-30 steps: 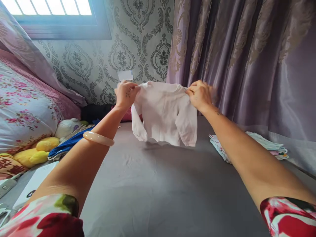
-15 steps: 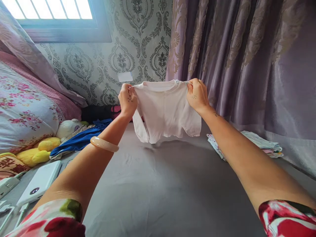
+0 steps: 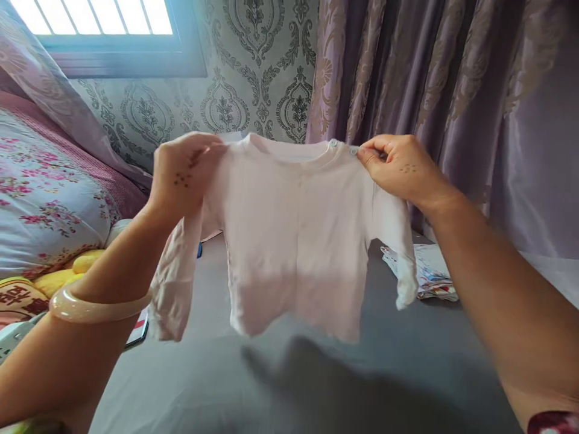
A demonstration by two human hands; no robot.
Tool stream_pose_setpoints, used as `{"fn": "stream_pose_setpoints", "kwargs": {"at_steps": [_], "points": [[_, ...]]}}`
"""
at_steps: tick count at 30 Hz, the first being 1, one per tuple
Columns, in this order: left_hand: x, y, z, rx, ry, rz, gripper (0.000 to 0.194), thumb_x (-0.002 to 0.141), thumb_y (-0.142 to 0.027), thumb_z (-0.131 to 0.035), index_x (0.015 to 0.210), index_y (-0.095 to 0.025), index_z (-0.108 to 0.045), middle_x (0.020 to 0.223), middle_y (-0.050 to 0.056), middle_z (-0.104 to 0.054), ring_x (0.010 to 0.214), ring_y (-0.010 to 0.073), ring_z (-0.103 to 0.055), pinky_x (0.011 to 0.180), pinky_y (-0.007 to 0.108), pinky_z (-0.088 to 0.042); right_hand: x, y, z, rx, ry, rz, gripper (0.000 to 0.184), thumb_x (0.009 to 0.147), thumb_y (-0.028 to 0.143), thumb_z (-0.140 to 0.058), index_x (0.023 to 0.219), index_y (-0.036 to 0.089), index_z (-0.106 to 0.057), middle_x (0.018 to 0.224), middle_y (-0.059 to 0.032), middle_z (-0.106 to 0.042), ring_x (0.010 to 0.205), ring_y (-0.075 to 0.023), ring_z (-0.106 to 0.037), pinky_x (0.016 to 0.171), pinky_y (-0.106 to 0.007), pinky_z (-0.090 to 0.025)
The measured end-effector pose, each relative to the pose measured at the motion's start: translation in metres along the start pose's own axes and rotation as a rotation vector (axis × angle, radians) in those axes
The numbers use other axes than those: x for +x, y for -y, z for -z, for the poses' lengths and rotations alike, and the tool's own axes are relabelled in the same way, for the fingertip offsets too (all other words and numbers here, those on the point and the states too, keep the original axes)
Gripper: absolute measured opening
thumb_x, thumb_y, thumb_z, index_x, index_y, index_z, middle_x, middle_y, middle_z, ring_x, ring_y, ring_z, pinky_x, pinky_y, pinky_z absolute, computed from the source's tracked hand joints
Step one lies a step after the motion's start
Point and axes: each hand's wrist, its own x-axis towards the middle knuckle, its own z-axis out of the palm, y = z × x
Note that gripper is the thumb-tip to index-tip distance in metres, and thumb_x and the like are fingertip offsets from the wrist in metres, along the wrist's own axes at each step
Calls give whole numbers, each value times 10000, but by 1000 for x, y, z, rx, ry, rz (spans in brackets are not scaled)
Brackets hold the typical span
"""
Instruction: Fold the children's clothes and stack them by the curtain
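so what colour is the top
The top is pale pink, clearest in the head view.

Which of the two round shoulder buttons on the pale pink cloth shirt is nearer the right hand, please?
The outer button, close beside the right hand; the inner button sits at the neckline of the shirt.

I'd say I'm standing in somebody's home, in a bedroom by the look of it. A wide, soft surface spread with a plain grey sheet (image 3: pixel 199 386) fills the space in front of me, and a plump pillow (image 3: pixel 49 199) printed with pink flowers sits over on the left, with something yellow and plush-looking (image 3: pixel 88 261) near it. The wall wears grey damask wallpaper (image 3: pixel 257 66); a barred window (image 3: pixel 104 18) lets daylight in up at the left, and long purple curtains (image 3: pixel 416 78) with a pale scrolled pattern hang on the right.
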Motion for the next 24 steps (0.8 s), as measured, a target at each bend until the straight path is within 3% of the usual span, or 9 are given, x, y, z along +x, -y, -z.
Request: {"fn": "stream_pose_setpoints", "kwargs": {"at_steps": [4, 8, 10, 13, 16, 20, 24], "points": [[-15, 43, -38, 25, 445, 143, 349, 814, -429, -568, 839, -115, -717, 675, -8, -609, 656, 108, -496, 649, 240, -429, -2, -34, -50, 12, 313, -91, 214, 869, 266, -544, 828, 158, -724, 658, -1, -644, 644, -147, -576, 559, -234, -382], [-72, 87, -99, 149, 893, 240, 260, 804, -333, -524, 758, -146, -698, 695, 5, -649, 721, 153, -584, 626, 221, -441, -37, -70, -122, -102, 698, -178, 216, 890, 253, -526, 901, 168, -724, 829, -23, -719, 822, -167, -639, 637, -208, -406], [-107, 97, -127, 328, 1046, 376, 191, 792, -226, -515, 777, -166, -696, 772, 12, -685, 817, 169, -626, 675, 215, -450, -64, -80, -154, -149, 805, -241, 232, 920, 234, -500, 1001, 162, -705, 1004, -60, -721, 943, -178, -640, 714, -213, -415], [-151, 99, -157, 443, 1031, 487, 265, 817, -128, -443, 932, -176, -677, 968, 83, -706, 936, 217, -649, 705, 258, -465, -103, -85, -191, -191, 842, -300, 261, 972, 259, -450, 1106, 162, -652, 1181, -110, -655, 1077, -198, -604, 795, -235, -416], [-179, 95, -173, 510, 1003, 552, 329, 865, -109, -367, 1079, -158, -612, 1121, 158, -657, 1051, 257, -625, 761, 303, -475, -129, -88, -214, -243, 824, -318, 277, 1007, 263, -372, 1109, 174, -614, 1196, -121, -619, 1096, -213, -594, 821, -264, -412], [-195, 101, -178, 546, 1006, 502, 326, 891, -115, -339, 1145, -138, -541, 1157, 179, -604, 1106, 262, -590, 822, 309, -467, -140, -98, -233, -258, 816, -296, 291, 1025, 279, -310, 1109, 180, -571, 1176, -119, -603, 1063, -226, -607, 790, -291, -412], [-194, 123, -174, 505, 1089, 380, 325, 895, -101, -318, 1155, -169, -500, 1160, 149, -580, 1018, 242, -619, 775, 303, -471, -136, -109, -244, -270, 849, -238, 298, 1028, 300, -296, 1098, 182, -561, 1176, -117, -600, 1041, -237, -614, 765, -306, -408]]}}
